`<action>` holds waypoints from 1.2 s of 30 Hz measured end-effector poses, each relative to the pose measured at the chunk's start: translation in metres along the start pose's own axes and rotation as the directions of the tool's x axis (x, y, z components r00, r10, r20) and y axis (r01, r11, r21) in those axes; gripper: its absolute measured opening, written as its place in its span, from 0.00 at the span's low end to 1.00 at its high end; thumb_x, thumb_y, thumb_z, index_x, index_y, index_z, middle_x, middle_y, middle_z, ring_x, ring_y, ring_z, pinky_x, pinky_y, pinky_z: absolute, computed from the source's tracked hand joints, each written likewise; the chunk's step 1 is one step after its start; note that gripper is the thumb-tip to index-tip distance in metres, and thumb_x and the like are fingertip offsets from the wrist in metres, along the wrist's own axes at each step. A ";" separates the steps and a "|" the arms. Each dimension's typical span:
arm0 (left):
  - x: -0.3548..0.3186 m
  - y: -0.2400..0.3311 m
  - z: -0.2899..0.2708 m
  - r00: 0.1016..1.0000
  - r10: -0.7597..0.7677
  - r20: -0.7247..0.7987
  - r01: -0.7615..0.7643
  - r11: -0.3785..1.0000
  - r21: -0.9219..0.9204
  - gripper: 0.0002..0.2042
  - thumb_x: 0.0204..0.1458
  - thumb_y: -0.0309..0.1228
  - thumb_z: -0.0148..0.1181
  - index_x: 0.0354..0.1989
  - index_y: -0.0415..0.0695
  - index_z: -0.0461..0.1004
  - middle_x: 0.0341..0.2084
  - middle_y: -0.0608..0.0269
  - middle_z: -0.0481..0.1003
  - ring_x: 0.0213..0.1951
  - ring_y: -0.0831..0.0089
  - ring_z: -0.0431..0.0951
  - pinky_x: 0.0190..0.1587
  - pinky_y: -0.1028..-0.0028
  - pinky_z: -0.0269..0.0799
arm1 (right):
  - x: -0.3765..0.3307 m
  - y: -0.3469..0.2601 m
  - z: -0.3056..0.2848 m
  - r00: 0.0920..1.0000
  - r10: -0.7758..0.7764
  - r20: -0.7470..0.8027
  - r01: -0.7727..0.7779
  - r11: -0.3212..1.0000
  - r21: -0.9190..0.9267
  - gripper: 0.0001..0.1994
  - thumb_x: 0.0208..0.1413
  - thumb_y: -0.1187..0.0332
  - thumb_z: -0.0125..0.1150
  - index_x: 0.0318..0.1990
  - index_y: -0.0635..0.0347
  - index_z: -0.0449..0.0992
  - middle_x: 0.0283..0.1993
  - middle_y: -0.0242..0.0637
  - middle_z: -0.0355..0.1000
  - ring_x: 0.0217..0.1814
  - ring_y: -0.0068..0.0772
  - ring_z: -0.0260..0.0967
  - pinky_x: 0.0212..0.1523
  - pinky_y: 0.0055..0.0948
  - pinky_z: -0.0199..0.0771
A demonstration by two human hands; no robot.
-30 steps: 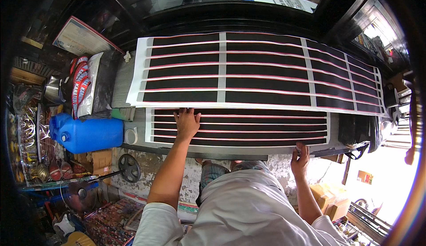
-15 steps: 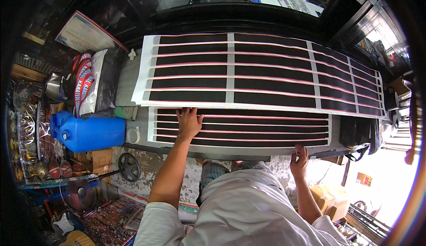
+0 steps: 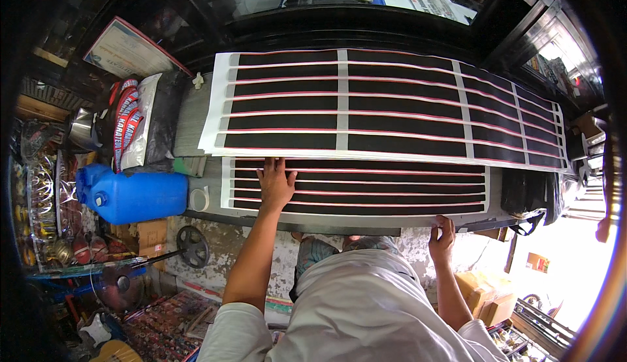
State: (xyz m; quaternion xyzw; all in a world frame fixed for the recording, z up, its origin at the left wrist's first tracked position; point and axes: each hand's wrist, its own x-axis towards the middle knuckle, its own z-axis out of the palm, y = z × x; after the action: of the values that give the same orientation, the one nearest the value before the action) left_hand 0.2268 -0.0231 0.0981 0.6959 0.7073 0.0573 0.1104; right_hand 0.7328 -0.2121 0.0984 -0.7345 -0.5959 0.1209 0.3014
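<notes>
My right hand (image 3: 442, 236) curls over the near bench edge (image 3: 339, 229), pinching the near striped sheet (image 3: 366, 185)'s corner. Left hand (image 3: 275, 184) spread flat on that sheet's left end, holding it down. Looks aligned, unfinished. Larger striped sheet (image 3: 392, 104) lies beyond, overlapping; tape roll (image 3: 198, 198) and blue jerrycan (image 3: 134, 195) crowd left.

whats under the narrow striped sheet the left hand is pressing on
The narrow striped sheet lies flat on a grey worktop, which shows bare at its left end and along the front edge. The left hand rests on top. The right hand grips the front edge. Anything beneath the sheet is covered.
</notes>
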 end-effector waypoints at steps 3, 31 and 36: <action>-0.028 -0.035 0.011 0.995 -0.011 -0.102 0.014 1.000 0.027 0.33 0.68 0.47 0.63 0.77 0.43 0.66 0.80 0.43 0.59 0.81 0.44 0.57 0.73 0.26 0.56 | -0.004 -0.005 -0.001 0.998 0.042 0.038 -0.043 0.999 0.032 0.14 0.63 0.79 0.62 0.56 0.64 0.78 0.52 0.52 0.78 0.57 0.62 0.75 0.59 0.53 0.76; -0.028 -0.183 -0.023 0.971 0.206 0.124 -0.212 0.977 0.034 0.38 0.72 0.59 0.53 0.85 0.57 0.55 0.85 0.42 0.45 0.85 0.42 0.46 0.74 0.23 0.51 | -0.011 -0.346 0.186 0.910 -0.268 0.317 0.220 0.959 0.182 0.25 0.62 0.72 0.67 0.67 0.59 0.77 0.73 0.53 0.71 0.70 0.60 0.72 0.71 0.55 0.72; -0.029 -0.186 -0.020 0.974 0.216 0.063 -0.216 0.976 0.004 0.38 0.72 0.59 0.54 0.85 0.57 0.56 0.85 0.42 0.47 0.85 0.43 0.47 0.74 0.22 0.50 | -0.036 -0.326 0.180 0.919 -0.214 0.332 0.180 0.975 0.130 0.25 0.64 0.70 0.66 0.69 0.60 0.75 0.73 0.55 0.69 0.71 0.63 0.70 0.71 0.57 0.72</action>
State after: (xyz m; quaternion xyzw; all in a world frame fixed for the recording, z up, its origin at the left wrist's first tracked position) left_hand 0.0412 -0.0555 0.0757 0.7707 0.6239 0.0436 0.1218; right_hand 0.3654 -0.1571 0.1410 -0.6229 -0.7037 0.2451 0.2384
